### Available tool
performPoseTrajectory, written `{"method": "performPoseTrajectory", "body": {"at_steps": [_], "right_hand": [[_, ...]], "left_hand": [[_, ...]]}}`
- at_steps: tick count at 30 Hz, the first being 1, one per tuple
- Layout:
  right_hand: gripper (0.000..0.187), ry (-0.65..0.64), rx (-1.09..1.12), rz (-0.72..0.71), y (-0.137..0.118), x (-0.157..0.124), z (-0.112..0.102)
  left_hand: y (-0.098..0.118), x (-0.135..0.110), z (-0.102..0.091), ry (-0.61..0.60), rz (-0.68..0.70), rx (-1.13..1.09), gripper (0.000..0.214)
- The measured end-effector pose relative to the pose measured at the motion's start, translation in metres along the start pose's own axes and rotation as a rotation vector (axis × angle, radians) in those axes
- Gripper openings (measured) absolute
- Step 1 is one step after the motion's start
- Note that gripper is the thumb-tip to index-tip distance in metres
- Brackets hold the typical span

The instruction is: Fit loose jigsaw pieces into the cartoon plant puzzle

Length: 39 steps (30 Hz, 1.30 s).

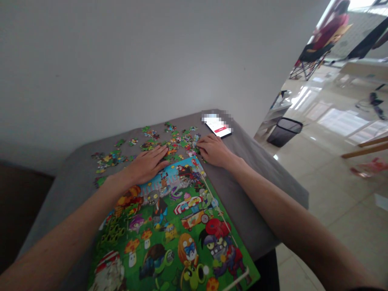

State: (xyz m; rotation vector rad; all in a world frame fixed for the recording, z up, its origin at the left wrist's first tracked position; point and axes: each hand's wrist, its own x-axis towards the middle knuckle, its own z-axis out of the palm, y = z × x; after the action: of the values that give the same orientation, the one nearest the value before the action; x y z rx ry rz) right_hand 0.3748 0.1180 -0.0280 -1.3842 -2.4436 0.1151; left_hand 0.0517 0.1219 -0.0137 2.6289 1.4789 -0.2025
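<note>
The left hand (147, 165) and right hand (214, 150) are lying flat and open. Many loose cardboard jigsaw pieces (148, 139) are remaining beyond the green cartoon puzzle board (169, 226).

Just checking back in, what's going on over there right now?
A person has both bare hands resting on a grey cloth-covered table. The left hand lies palm-down at the top edge of a large, colourful cartoon jigsaw picture. The right hand rests at its far corner, with its fingers among loose puzzle pieces. A smartphone lies lit beyond the right hand.
</note>
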Motion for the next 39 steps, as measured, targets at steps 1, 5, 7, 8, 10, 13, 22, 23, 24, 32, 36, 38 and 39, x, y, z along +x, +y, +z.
{"method": "performPoseTrajectory", "body": {"at_steps": [1, 5, 7, 8, 10, 13, 22, 23, 24, 32, 36, 38, 39], "right_hand": [[0.036, -0.002, -0.014, 0.010, -0.001, 0.000, 0.000], [0.037, -0.002, -0.038, 0.047, -0.005, -0.002, -0.002], [0.038, -0.007, -0.037, 0.079, -0.007, -0.002, -0.004], [0.038, -0.009, -0.037, 0.099, -0.008, -0.003, -0.005], [0.039, -0.013, -0.042, 0.132, -0.009, -0.003, -0.006], [0.038, -0.010, -0.040, 0.151, -0.007, -0.003, -0.006], [0.037, -0.006, 0.036, 0.084, -0.001, 0.001, -0.003], [0.037, -0.004, 0.039, 0.079, -0.001, 0.001, -0.003], [0.038, 0.000, 0.040, 0.078, -0.001, 0.002, -0.003], [0.047, 0.076, 0.040, 0.187, 0.008, 0.002, -0.014], [0.046, 0.109, 0.035, 0.242, 0.016, 0.001, -0.022], [0.042, 0.098, 0.045, 0.200, 0.019, 0.000, -0.024], [0.039, 0.083, 0.055, 0.164, 0.021, -0.001, -0.025]], "left_hand": [[-0.003, -0.004, -0.001, -0.013, -0.014, 0.010, 0.086], [-0.017, -0.022, -0.006, -0.072, -0.071, 0.038, 0.082], [-0.023, -0.029, -0.008, -0.102, -0.080, 0.045, 0.082], [-0.025, -0.032, -0.008, -0.120, -0.082, 0.048, 0.083], [-0.028, -0.037, -0.010, -0.158, -0.095, 0.050, 0.086], [-0.033, -0.042, -0.014, -0.213, -0.123, 0.039, 0.091], [-0.040, -0.010, -0.039, 0.054, 0.040, -0.019, 0.092], [-0.037, -0.003, -0.038, 0.048, 0.052, -0.013, 0.091], [-0.032, 0.004, -0.035, 0.032, 0.065, -0.008, 0.089], [-0.007, 0.031, -0.013, -0.115, -0.027, 0.027, 0.089], [-0.006, 0.032, -0.011, -0.116, -0.062, 0.025, 0.088], [-0.007, 0.030, -0.012, -0.100, -0.062, 0.021, 0.087], [-0.007, 0.029, -0.011, -0.088, -0.059, 0.019, 0.087]]}}
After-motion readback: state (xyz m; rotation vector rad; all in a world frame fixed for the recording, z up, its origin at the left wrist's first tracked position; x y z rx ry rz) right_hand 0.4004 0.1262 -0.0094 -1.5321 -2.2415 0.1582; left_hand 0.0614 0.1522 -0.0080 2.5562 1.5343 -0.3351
